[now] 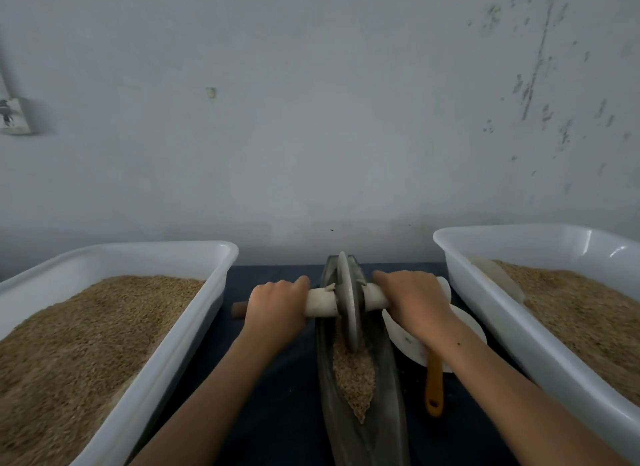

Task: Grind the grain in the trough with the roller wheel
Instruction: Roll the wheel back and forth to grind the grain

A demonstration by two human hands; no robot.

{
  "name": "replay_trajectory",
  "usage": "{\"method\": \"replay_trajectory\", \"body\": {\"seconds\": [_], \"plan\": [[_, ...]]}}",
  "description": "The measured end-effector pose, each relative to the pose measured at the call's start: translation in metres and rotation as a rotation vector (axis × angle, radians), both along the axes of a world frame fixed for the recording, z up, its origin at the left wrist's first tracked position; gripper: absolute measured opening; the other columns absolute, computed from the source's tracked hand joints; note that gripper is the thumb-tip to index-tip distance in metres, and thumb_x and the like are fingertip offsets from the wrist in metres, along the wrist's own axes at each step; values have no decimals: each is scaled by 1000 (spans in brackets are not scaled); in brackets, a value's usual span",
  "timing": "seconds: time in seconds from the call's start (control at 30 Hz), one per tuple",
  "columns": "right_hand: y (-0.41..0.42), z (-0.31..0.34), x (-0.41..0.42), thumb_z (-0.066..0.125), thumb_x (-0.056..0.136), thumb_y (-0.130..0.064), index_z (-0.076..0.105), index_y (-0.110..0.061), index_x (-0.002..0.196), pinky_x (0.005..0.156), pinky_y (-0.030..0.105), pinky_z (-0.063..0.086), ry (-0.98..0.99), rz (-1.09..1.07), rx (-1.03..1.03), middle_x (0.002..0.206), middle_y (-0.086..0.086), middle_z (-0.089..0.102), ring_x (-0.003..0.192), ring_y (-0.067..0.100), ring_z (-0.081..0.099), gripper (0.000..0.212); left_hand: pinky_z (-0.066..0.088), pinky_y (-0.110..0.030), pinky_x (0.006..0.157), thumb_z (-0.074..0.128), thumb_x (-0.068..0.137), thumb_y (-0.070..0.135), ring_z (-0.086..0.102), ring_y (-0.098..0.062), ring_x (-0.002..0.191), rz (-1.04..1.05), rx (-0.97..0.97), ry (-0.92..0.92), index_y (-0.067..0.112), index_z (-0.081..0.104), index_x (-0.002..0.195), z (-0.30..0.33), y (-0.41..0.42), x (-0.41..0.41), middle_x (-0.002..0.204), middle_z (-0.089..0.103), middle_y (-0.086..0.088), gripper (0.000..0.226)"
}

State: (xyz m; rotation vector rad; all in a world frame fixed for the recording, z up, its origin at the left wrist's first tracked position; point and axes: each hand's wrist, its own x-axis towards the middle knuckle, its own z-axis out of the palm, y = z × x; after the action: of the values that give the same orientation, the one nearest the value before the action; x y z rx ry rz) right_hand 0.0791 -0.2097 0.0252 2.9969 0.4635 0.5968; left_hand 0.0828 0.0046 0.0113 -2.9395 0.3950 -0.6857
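A narrow grey metal trough (388,389) runs away from me down the middle of a dark blue table. Brown grain (355,375) lies along its bottom. A grey roller wheel (348,302) stands upright in the trough towards its far end, on a white-wrapped axle handle (322,302) that crosses the trough. My left hand (277,309) grips the handle left of the wheel. My right hand (412,302) grips it right of the wheel. The handle's brown wooden tip (239,309) pokes out past my left hand.
A white plastic tub (194,327) full of grain stands at the left, and another white tub (485,309) of grain at the right. Under my right forearm a white bowl (405,341) holds a tool with an orange handle (434,386). A pale wall rises close behind.
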Motion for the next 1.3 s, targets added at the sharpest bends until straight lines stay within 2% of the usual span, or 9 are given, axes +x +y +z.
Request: {"method": "replay_trajectory", "body": {"seconds": [0.13, 0.33, 0.43, 0.63, 0.73, 0.83, 1.07, 1.17, 1.3], "plan": [[-2, 1, -1, 57, 86, -18, 52, -30, 103, 66, 29, 36, 46, 2, -10, 92, -5, 63, 84, 18, 60, 22, 34, -27, 64, 56, 84, 36, 59, -17, 82, -35, 3, 13, 23, 47, 100, 0, 2, 2, 94, 63, 2, 22], [-5, 17, -7, 62, 79, -16, 59, -23, 115, 62, 28, 40, 427, -27, -131, 97, 0, 64, 84, 18, 61, 36, 40, -29, 71, 65, 78, 33, 59, -18, 90, -56, 67, 375, 21, 56, 112, 16, 4, 0, 101, 64, 0, 37], [-4, 19, -9, 63, 81, -17, 58, -22, 120, 66, 28, 45, 483, -41, -137, 101, 1, 64, 88, 18, 62, 40, 40, -29, 71, 65, 79, 32, 59, -19, 90, -44, 79, 386, 19, 56, 112, 16, 3, -2, 101, 63, -1, 37], [0, 11, -3, 53, 89, -16, 52, -26, 115, 69, 28, 34, 221, -45, -73, 106, 0, 63, 94, 20, 61, 28, 33, -29, 66, 56, 86, 33, 59, -19, 86, -22, -2, 38, 22, 47, 102, 5, -2, 0, 97, 62, 1, 22], [0, 4, -3, 51, 90, -17, 46, -28, 108, 67, 30, 33, 85, -29, -31, 100, -1, 63, 86, 20, 59, 22, 33, -27, 64, 56, 87, 33, 58, -16, 82, -18, -37, -32, 22, 43, 100, -1, -3, 0, 94, 61, 4, 21], [-4, 3, -5, 53, 88, -17, 48, -29, 105, 65, 29, 32, 108, -5, -27, 98, -3, 63, 82, 18, 57, 22, 33, -27, 65, 56, 86, 33, 58, -16, 82, -23, -3, -5, 22, 45, 101, 2, -2, 0, 95, 62, 2, 21], [-5, 22, -11, 64, 81, -17, 56, -24, 121, 68, 29, 43, 476, -19, -133, 103, 1, 63, 90, 18, 60, 42, 39, -30, 70, 64, 79, 35, 55, -16, 83, 15, 100, 381, 20, 56, 112, 20, 1, -4, 99, 62, 0, 37], [-1, 16, -9, 61, 82, -15, 58, -26, 117, 66, 29, 40, 335, -40, -140, 101, 0, 64, 89, 19, 61, 37, 39, -30, 70, 65, 79, 36, 58, -18, 89, 41, 75, 387, 20, 56, 113, 17, 0, -3, 101, 63, 0, 38], [0, -2, -1, 53, 85, -13, 53, -32, 101, 63, 30, 31, 8, -4, -13, 87, -5, 59, 85, 21, 61, 25, 37, -29, 68, 60, 83, 35, 59, -18, 89, 46, -12, 174, 23, 54, 105, 8, -2, 1, 99, 63, 1, 26]]}}
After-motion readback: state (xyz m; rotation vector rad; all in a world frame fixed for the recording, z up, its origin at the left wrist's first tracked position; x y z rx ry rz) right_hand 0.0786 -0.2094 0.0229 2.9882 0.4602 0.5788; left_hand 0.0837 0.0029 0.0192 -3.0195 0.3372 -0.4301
